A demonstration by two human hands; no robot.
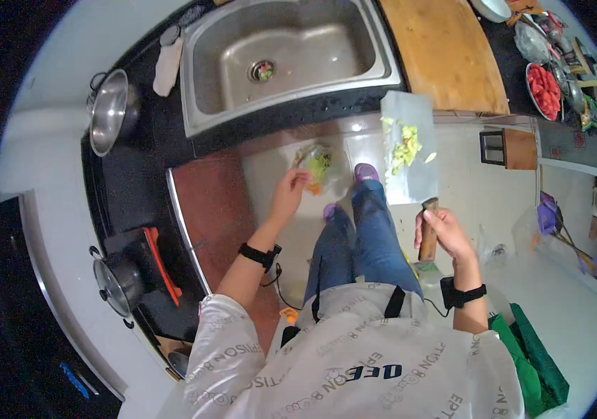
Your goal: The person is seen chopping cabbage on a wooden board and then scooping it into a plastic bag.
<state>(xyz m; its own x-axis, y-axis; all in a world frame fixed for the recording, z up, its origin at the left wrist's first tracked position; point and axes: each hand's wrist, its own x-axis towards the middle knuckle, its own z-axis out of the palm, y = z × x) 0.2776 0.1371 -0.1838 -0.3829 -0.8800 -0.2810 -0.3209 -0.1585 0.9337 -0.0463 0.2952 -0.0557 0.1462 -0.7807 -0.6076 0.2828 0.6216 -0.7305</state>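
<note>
My right hand (447,230) grips the wooden handle (429,235) of a cleaver. Its broad blade (408,186) lies flat in the air in front of the counter, with chopped pale green vegetable pieces (407,148) on top. Lower down, near the floor, is a bin or bag lined with thin plastic (336,180), with green and orange scraps (320,166) inside. My left hand (294,186) hangs above its left side, fingers loosely bent, and I see nothing held there.
Ahead is a steel sink (298,63) with scraps in its drain. A wooden cutting board (445,52) adjoins it on the right, beyond which sits a plate of red food (543,91). A steel basin (109,112) and a lidded pot (117,283) stand left. A wooden stool (519,149) is at right.
</note>
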